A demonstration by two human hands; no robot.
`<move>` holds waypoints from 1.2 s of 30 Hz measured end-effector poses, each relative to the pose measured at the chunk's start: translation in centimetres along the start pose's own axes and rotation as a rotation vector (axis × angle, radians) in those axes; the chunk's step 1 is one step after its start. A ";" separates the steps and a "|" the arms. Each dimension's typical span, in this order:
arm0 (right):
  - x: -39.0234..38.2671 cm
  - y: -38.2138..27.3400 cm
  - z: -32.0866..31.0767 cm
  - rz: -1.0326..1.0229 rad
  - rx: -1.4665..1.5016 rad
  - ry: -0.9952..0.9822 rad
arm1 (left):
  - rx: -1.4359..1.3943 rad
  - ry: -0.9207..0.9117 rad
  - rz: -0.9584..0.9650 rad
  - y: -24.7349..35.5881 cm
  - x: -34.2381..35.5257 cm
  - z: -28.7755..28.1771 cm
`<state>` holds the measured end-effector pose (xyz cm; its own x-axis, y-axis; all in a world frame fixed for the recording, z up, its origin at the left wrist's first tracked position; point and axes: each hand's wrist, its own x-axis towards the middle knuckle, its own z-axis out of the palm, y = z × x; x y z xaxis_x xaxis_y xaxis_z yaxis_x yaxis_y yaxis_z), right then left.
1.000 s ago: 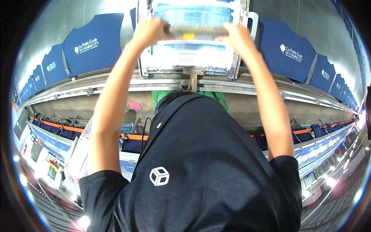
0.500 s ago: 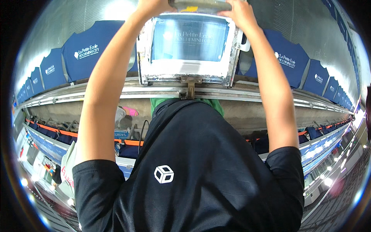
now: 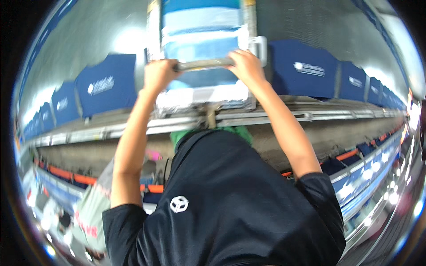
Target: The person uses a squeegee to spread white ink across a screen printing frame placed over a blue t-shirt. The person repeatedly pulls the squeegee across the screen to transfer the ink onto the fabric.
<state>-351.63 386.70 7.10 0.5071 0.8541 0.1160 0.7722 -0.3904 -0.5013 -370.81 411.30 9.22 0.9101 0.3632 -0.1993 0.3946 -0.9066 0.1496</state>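
Note:
A screen printing frame (image 3: pixel 253 33) with a blue mesh (image 3: pixel 200 48) lies on the bench straight in front of me. Across the mesh runs a squeegee (image 3: pixel 204 65), a long narrow bar, resting near the frame's closer end. My left hand (image 3: pixel 159 74) is closed round its left end, and my right hand (image 3: pixel 246 66) grips the right end. Both arms reach forward. A pale handle (image 3: pixel 262 51) sticks out from the frame's right side. Blur hides the finger detail and the squeegee's lower edge.
Navy shirts (image 3: pixel 106 80) with white prints lie in a row along the bench, both left and right (image 3: pixel 306 68) of the frame. A metal rail (image 3: pixel 177 126) follows the bench's near edge. Another person's light shirt (image 3: pixel 95 213) shows at lower left.
Both hands have come back toward me with the squeegee, from the frame's far end to its nearer part. My elbows are more bent, and the view has tipped so more of the far side shows.

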 end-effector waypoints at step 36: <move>2.9 0.6 2.7 0.159 0.084 -0.754 | -0.301 -0.415 0.043 -1.3 3.0 6.4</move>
<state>-350.70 389.85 4.81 0.1885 0.8050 -0.5625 0.6654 -0.5260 -0.5297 -369.41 412.19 2.24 0.8239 0.1555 -0.5449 0.4321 -0.7946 0.4265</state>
